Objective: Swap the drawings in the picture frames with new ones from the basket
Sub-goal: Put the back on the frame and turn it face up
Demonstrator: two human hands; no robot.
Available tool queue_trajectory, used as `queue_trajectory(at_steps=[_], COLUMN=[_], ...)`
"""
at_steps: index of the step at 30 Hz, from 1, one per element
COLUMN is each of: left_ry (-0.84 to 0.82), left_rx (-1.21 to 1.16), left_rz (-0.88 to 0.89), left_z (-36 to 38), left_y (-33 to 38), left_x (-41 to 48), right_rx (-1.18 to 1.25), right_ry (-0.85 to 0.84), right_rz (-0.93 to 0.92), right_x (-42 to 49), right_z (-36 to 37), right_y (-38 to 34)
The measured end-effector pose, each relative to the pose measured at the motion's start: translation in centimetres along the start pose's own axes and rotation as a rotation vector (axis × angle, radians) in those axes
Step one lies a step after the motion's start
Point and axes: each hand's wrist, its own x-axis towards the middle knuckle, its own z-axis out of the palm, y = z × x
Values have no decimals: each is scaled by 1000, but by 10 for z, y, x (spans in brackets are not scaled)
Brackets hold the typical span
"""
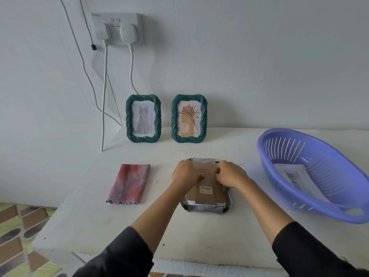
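Note:
A third picture frame point(206, 208) lies face down in the middle of the white table, its brown cardboard back point(207, 194) with a barcode sticker facing up. My left hand point(184, 173) presses on the left of that back, thumb on the cardboard. My right hand point(229, 173) has its fingers curled at the back's upper right edge, pinching there. Two green frames stand against the wall: one with a grey cat drawing point(143, 118), one with a flower drawing point(189, 118). The purple basket point(327, 204) at right holds a cat drawing point(293, 175).
A folded pink and purple cloth point(129, 183) lies left of the face-down frame. White cables point(103, 100) hang from a wall socket point(117, 29) down past the table's back left corner. The table's front edge point(179, 258) is near my sleeves.

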Motion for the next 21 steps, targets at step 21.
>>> queue_trajectory(at_steps=[21], left_ry=[21], left_rx=[-73], left_rz=[-31], left_z=[-6], left_y=[-45], left_x=[-30], right_rx=[258], right_ry=[120], right_rz=[46], right_x=[-39], right_z=[20], right_y=[16])
